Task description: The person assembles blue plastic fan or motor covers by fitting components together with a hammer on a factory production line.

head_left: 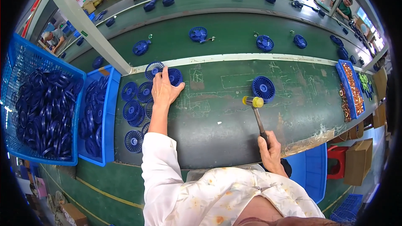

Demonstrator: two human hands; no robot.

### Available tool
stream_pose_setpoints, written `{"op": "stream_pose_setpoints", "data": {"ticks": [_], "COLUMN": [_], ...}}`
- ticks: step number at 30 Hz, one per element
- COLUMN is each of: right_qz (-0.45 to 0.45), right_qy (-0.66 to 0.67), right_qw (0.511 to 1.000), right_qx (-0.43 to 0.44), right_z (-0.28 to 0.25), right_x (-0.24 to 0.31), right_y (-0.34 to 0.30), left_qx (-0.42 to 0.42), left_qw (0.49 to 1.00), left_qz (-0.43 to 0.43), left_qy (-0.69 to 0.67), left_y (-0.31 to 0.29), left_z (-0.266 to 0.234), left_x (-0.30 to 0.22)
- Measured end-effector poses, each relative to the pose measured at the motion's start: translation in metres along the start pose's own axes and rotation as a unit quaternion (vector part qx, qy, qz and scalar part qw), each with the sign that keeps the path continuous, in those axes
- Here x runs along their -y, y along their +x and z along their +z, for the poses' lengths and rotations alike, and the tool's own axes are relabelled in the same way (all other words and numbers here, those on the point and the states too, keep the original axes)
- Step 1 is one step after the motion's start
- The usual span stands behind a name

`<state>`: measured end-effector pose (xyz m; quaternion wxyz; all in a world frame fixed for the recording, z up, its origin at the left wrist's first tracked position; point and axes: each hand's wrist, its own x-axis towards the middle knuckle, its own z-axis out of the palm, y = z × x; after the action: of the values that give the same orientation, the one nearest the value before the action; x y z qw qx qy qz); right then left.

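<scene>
My left hand reaches to the far left of the green worktable, thumb and fingers around the edges of a round blue fan grille. Another grille lies just beyond its fingertips, and several more are spread beside my forearm. In my right hand is a mallet, gripped by its dark handle, its yellow head raised over the table. Just beyond the mallet head sits a single blue fan grille.
At the left stand a blue mesh basket and a blue bin, both full of blue parts. A blue tray of copper-coloured pieces lies at the right. Past the pale rail, a green conveyor carries fan parts. Other people work farther off.
</scene>
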<state>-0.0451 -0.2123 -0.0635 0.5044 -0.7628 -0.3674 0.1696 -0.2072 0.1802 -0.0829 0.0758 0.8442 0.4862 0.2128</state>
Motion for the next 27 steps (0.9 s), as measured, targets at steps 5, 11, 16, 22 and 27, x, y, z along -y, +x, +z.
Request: {"op": "stream_pose_setpoints", "data": {"ticks": [5, 11, 16, 22, 27], "right_qz": [0.028, 0.07, 0.027, -0.028, 0.039], "right_qy": [0.003, 0.036, -0.023, -0.042, -0.223], "right_qw": [1.0, 0.997, 0.999, 0.998, 0.967], "right_qx": [0.003, 0.006, 0.005, 0.021, 0.12], "right_z": [-0.001, -0.001, -0.007, -0.003, 0.013], "right_x": [-0.004, -0.004, 0.011, 0.034, 0.035], "right_y": [-0.003, -0.005, 0.003, 0.024, 0.04], "left_qx": [-0.012, 0.092, 0.018, 0.027, 0.001], "left_qw": [0.991, 0.945, 0.959, 0.981, 0.978], "left_qz": [0.093, 0.226, 0.174, 0.096, 0.097], "left_qy": [-0.091, -0.216, -0.225, -0.164, -0.183], "left_y": [-0.033, -0.1, -0.122, -0.161, -0.172], "left_z": [-0.001, 0.0, -0.021, -0.029, -0.015], "left_x": [-0.04, -0.108, -0.104, -0.077, -0.069]}}
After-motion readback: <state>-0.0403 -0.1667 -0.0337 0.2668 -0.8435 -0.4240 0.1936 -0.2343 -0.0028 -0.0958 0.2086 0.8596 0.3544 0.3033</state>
